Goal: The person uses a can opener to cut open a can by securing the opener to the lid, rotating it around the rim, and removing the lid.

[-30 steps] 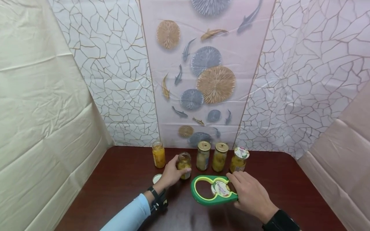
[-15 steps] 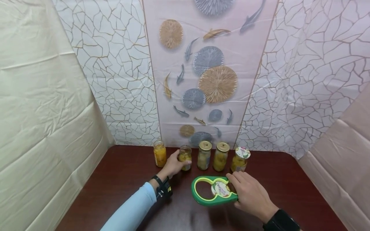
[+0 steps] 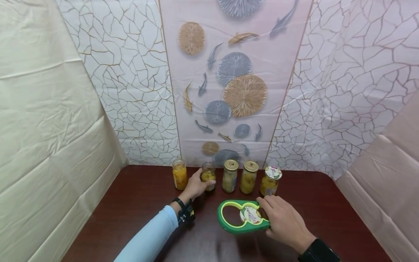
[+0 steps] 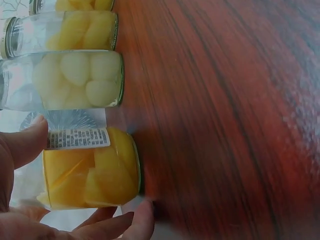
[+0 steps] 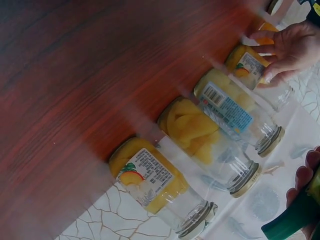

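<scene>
The left grip (image 4: 42, 231) holds a yellow-fruit jar (image 4: 95, 175) with a white label (image 4: 80, 138), thumb (image 4: 29, 143) on one side, fingers (image 4: 140, 221) on the other. Beside it are a pale-fruit jar (image 4: 77, 82) and two more yellow jars (image 4: 85, 32) (image 4: 82, 5). The surface (image 4: 215, 125) is red with dark streaks.

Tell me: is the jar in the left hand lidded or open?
Open. In the head view, the jar in the left hand shows a bare glass rim; the pale-fruit jar beside it has a gold lid.
</scene>
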### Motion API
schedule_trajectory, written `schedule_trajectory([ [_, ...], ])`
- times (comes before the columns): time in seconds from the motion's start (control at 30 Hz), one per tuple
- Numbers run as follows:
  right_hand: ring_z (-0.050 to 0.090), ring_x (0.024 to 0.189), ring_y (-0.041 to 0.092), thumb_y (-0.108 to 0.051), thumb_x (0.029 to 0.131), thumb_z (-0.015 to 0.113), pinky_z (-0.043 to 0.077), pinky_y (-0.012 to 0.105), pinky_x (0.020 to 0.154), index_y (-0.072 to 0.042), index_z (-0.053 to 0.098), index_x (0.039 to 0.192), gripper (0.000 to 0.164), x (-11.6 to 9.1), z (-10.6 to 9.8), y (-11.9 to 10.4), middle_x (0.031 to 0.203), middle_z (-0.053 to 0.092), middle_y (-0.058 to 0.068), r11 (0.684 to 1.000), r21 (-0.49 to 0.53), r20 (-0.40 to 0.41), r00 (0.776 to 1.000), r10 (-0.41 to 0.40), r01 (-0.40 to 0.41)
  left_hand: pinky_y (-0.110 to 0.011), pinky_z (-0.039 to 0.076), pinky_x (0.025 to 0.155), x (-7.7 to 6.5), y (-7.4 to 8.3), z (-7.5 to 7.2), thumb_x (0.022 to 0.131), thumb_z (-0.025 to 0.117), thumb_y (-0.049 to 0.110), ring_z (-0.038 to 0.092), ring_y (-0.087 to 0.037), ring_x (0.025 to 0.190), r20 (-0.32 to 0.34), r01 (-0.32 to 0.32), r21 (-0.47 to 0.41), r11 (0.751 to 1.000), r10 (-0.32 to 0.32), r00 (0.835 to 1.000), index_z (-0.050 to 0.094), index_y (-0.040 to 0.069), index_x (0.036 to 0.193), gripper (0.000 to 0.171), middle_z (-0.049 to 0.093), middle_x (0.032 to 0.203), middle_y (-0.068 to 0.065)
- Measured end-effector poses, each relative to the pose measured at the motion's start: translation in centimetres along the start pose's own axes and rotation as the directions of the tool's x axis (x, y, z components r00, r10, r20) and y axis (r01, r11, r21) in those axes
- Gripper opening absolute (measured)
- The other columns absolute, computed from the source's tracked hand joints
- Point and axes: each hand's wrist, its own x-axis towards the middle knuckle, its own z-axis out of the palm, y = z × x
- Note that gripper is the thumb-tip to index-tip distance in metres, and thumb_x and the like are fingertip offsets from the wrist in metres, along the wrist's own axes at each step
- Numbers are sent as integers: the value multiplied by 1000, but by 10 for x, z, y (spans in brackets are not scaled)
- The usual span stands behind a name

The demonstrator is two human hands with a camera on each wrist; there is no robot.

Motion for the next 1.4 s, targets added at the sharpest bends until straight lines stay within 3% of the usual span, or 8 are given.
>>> schedule_trajectory([
  [0.3,61,91,21,-16,54,83,57,45,85,-4,68,119,68,-1,-1,3,102,65,7,1000,-17,4,1000,4,-4,-50,54,93,-3,0,6,93,78,32,63,-30,110,-42,-20,39,999,21,999,45,14,148,66,65,126,-15],
  [0.53,62,92,22,-14,54,81,57,45,84,-3,68,120,68,-2,-1,4,104,66,8,1000,-18,7,1000,7,-7,-59,46,105,-36,7,5,90,78,45,51,-41,131,-70,6,52,999,-2,998,27,1,157,95,49,146,-29],
  [0.67,62,93,24,-15,55,82,57,45,84,-2,68,120,68,-4,-2,6,104,66,9,1000,-25,4,1000,15,-15,-63,44,106,-63,15,-1,92,75,45,45,-44,137,-121,-23,93,995,34,992,31,2,157,90,41,155,-28],
  [0.8,62,92,24,-15,55,82,57,46,85,-2,68,120,68,-7,-2,9,103,66,9,999,-27,6,1000,27,-26,-62,44,107,-90,20,-7,93,74,46,45,-42,138,-146,-50,87,995,62,987,37,2,154,84,44,155,-25],
  [1.0,61,90,21,-15,55,82,57,44,83,-3,68,119,67,-9,-1,9,101,65,7,999,-16,-6,999,31,-31,-59,49,101,-127,20,0,91,74,53,49,-39,135,-84,-72,16,997,74,994,50,6,146,76,55,146,-18],
  [1.13,62,91,22,-16,56,83,57,46,86,-2,67,119,67,-8,-1,9,102,65,8,1000,-12,-20,999,27,-28,-57,52,97,-141,23,7,93,72,49,53,-36,131,-37,-137,-35,990,136,990,57,12,140,62,60,141,-13],
  [1.4,63,94,24,-16,57,84,58,47,88,-2,67,121,68,-10,-2,9,104,66,9,999,-13,-13,999,38,-39,-59,46,105,-150,35,16,97,71,40,57,-26,129,27,-212,-118,970,217,976,63,18,134,44,65,135,-7],
])
